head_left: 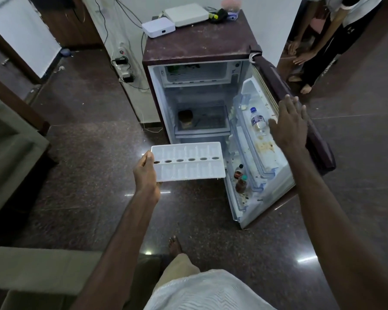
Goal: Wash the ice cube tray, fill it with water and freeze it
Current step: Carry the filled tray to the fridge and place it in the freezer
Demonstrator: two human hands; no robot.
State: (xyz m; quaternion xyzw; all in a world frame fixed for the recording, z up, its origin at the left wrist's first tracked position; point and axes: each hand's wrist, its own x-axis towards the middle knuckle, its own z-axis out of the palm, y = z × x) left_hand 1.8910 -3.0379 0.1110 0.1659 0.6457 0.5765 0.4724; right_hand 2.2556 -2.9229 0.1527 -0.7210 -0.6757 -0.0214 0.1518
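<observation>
**Head view: tray held at the open fridge, door steadied**

Head-camera footage was taken looking down over both forearms to a dark polished floor [87, 175]. The ice cube tray [188, 162] was held out level in front of the open fridge [157, 104], well below the freezer compartment [197, 73]. It was gripped at its left end only, the left hand [145, 173] closed around that short edge with the thumb on top. The right hand [289, 124] was laid flat, fingers [299, 108] spread, against the edge of the fridge door [318, 139], with nothing grasped.

Whether water was in the cells could not be told. If it was, a spill was judged likely, since a one-ended hold lets the far end dip. A knock against the fridge's lower front edge, just beside the tray, was another risk.

Open floor lay to the left. On the right, room was narrowed by the door and its shelves, where a water bottle [258, 121] stood.
</observation>
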